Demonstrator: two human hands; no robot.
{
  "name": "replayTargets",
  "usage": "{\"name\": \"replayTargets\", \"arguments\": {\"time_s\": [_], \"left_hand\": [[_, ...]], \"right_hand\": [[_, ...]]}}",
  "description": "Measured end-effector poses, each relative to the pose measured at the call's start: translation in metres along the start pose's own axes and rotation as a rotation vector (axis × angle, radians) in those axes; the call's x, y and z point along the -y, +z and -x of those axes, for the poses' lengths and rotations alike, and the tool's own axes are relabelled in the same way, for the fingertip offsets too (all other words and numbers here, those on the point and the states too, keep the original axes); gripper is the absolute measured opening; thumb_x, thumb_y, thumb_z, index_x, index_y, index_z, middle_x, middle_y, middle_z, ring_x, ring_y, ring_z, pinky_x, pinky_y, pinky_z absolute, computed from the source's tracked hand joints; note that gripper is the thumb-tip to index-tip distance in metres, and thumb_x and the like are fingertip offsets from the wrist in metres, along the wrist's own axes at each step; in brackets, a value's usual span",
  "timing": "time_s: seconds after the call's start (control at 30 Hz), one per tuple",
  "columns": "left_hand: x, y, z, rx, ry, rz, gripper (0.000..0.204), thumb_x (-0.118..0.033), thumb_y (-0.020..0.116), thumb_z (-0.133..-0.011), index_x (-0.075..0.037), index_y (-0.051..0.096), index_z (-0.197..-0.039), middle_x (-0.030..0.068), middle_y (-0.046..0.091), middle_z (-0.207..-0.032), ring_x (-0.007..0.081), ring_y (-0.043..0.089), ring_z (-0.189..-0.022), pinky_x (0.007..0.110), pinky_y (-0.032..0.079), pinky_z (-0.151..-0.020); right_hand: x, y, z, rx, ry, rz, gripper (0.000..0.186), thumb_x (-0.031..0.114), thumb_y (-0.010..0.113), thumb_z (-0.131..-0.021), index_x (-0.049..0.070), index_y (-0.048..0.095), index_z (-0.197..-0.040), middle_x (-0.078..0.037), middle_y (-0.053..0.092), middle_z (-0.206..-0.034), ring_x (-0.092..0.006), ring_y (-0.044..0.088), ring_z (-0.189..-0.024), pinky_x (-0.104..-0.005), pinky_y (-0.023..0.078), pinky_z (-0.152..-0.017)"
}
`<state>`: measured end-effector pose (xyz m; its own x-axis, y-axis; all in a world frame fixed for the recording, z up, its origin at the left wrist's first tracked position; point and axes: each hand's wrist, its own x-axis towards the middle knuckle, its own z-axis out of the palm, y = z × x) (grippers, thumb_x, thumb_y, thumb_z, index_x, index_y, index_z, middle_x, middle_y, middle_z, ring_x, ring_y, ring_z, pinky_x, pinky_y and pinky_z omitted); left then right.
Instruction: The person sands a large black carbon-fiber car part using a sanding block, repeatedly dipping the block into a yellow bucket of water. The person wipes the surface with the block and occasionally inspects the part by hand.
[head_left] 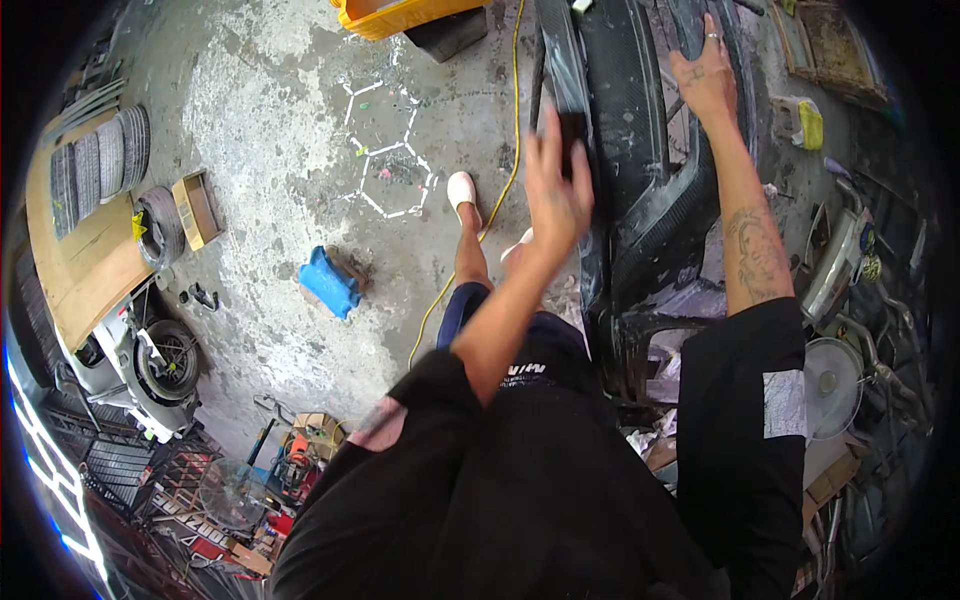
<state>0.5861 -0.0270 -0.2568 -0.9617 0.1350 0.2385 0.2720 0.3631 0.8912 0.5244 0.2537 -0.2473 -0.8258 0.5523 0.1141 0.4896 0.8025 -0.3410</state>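
Nearest: black shirt (560, 490), pale patch on each sleeve; dark blue shorts (462, 310) below. Left hand (560, 205) blurred, raised at the bumper's left edge, fingers pointed to the far end. A dark patch (573, 130) is seen beside the fingers; whether it is held, or whether the bumper is touched, cannot be told. How far the fingers are closed cannot be told either.

Bumper (625, 110) seen along the right part of the floor (260, 150), its length run from near to far; dark, ribbed in places, dulled by pale smears, openings between its bars. Support hidden. Right hand (706, 90) laid on it farther along, near its right edge, arm outstretched; thumb spread away from the fingers, a ring worn on one.

Toward the floor's near left corner: wire-caged fan (235, 492) amid piled tools, motorcycle (130, 370) partly cut by the dark rim. By the right edge: second fan (828, 385), round and pale, and metal pipes.

Mid-floor: blue cloth (330, 283), draped over a brown block. One white shoe (461, 188) is passed closely by a yellow cable (513, 170), strung from near to far. Farther, by the left edge: lone tyre (158, 228), touched or nearly so by an open carton (196, 210); more tyres (100, 165) lined up beyond. At the far edge: yellow tub (400, 18), black box (447, 35) beside it.
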Motion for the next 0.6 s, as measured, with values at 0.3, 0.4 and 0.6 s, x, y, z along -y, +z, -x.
{"name": "replayTargets", "arguments": {"time_s": [0.3, 0.4, 0.6], "left_hand": [[0.083, -0.042, -0.062, -0.091, -0.690, 0.392, 0.064, -0.013, 0.071, -0.095, 0.005, 0.046, -0.151, 0.0137, 0.070, -0.116, 0.0236, 0.066, -0.105, 0.033, 0.051, -0.094], [0.044, -0.092, -0.041, 0.026, -0.727, 0.849, 0.062, -0.015, 0.071, -0.098, 0.004, 0.046, -0.151, 0.0087, 0.069, -0.125, 0.0162, 0.066, -0.108, 0.030, 0.052, -0.093], [-0.049, -0.181, 0.005, 0.333, -0.912, 0.970, 0.057, -0.022, 0.060, -0.103, -0.001, 0.044, -0.153, 0.0114, 0.068, -0.115, 0.0168, 0.069, -0.093, 0.030, 0.058, -0.079]], "right_hand": [[0.022, 0.001, 0.011, -0.003, -0.028, -0.066, 0.088, 0.046, 0.068, -0.088, 0.016, 0.031, -0.162, -0.026, 0.049, -0.152, -0.0455, 0.050, -0.136, -0.0488, 0.043, -0.112], [0.012, -0.026, 0.003, -0.020, 0.021, -0.022, 0.089, 0.051, 0.072, -0.086, 0.015, 0.036, -0.159, -0.027, 0.049, -0.151, -0.0460, 0.049, -0.136, -0.0487, 0.042, -0.113], [0.081, -0.095, 0.074, -0.396, -0.487, -0.339, 0.064, 0.037, 0.072, -0.094, 0.003, 0.054, -0.145, -0.024, 0.056, -0.145, -0.0423, 0.053, -0.133, -0.0465, 0.043, -0.111]]}}
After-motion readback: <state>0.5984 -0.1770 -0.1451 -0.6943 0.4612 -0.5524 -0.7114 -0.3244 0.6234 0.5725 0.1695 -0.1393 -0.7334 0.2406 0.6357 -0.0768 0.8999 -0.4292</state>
